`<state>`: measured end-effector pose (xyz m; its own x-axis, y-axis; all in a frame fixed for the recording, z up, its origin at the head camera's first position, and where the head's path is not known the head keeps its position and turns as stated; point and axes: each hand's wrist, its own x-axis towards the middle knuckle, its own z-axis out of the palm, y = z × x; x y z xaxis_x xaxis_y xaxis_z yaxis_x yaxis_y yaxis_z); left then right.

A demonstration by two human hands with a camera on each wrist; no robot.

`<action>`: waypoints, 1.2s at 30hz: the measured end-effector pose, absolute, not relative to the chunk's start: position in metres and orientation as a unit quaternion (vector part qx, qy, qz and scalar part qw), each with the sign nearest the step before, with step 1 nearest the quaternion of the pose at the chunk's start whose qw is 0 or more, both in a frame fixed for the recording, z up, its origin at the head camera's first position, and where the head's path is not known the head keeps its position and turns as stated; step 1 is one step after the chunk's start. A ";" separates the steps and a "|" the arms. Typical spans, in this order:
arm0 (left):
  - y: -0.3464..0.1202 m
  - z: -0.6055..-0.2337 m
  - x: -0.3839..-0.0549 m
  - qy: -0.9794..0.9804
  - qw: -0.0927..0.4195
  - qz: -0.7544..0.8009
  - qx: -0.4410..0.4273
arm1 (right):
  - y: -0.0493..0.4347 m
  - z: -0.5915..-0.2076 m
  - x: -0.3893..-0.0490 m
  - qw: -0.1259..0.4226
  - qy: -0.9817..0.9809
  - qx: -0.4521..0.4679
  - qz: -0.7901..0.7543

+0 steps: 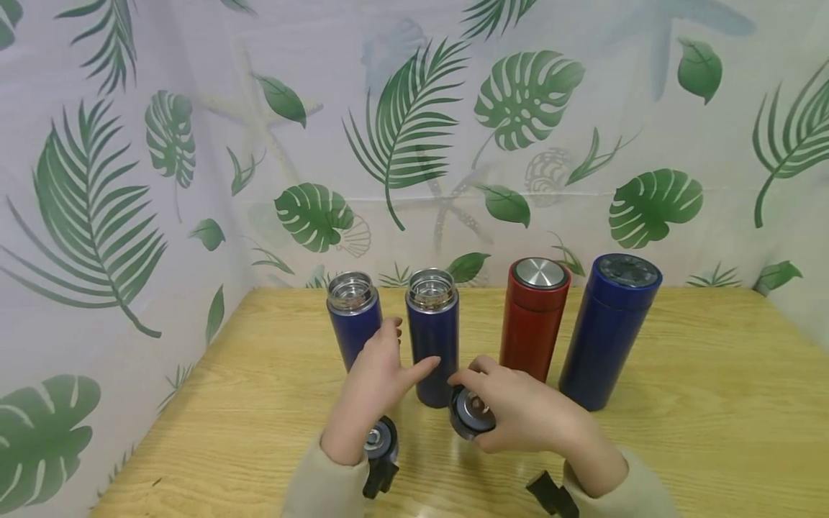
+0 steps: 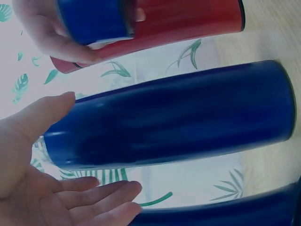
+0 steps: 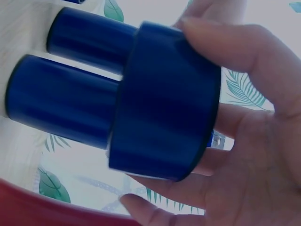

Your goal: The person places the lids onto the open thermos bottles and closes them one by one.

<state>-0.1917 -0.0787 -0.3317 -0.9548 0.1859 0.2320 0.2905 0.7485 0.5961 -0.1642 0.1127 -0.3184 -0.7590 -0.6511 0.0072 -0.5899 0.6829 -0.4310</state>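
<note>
My left hand (image 1: 382, 370) reaches between two uncapped blue thermos bottles, the left one (image 1: 355, 324) and the middle one (image 1: 434, 345). In the left wrist view, its fingers and thumb are spread apart beside the blue bottle (image 2: 174, 115), not curled round it. Between thumb and fingers, my right hand (image 1: 524, 406) holds a blue bottle cap (image 3: 164, 103), just right of the middle bottle. The cap's metallic disc (image 1: 475, 410) faces up in the head view. Both uncapped bottles stand upright with bare steel necks.
Right of them stand a capped red thermos (image 1: 535, 324) and a taller capped blue thermos (image 1: 609, 331). A dark lid with a black tab (image 1: 381, 450) lies by my left wrist. Another black piece (image 1: 553, 495), partly hidden, is near my right sleeve. Leaf-print cloth (image 1: 414, 144) hangs behind the table.
</note>
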 end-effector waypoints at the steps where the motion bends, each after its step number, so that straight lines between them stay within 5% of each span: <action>1: -0.078 -0.332 -0.193 -0.931 0.076 -0.334 -0.126 | 0.114 -0.318 -0.164 0.070 0.915 -0.338 -0.208; 21: -0.060 -0.341 -0.221 -0.868 0.085 -0.477 -0.110 | 0.133 -0.296 -0.163 -0.070 0.904 -0.310 -0.287; 36: -0.061 -0.346 -0.226 -0.859 0.073 -0.494 -0.116 | 0.141 -0.294 -0.165 -0.081 0.900 -0.297 -0.307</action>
<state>-0.2256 -0.0609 -0.3459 -0.9622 0.1277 0.2407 0.2722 0.4852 0.8310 -0.1654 0.1405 -0.2941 -0.8102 -0.4851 0.3291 -0.5851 0.6344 -0.5052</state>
